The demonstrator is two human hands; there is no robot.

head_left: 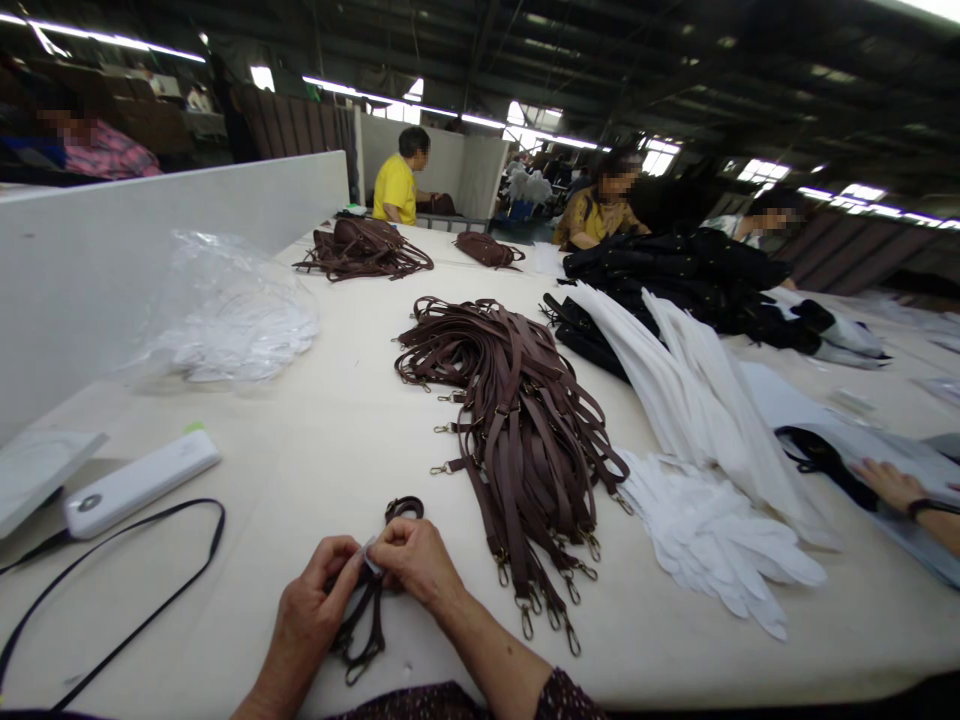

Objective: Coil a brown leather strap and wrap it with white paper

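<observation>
Pinching a folded brown strap [367, 600] between them, the left hand [311, 610] and right hand [420, 565] meet with fingers curled closed on it and on a small pale scrap [370, 556] at the fingertips. Just right of the right hand lies a heap of brown straps [517, 430]; beyond that, white gloves [712, 540]. Left of the left hand sit a black cord [150, 590] and a white device [139, 483].

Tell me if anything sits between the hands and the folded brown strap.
Nothing visible does. The left hand and right hand both pinch the folded brown strap directly, together with a small pale piece at the fingertips. The pile of brown straps lies apart, to the right.
</observation>
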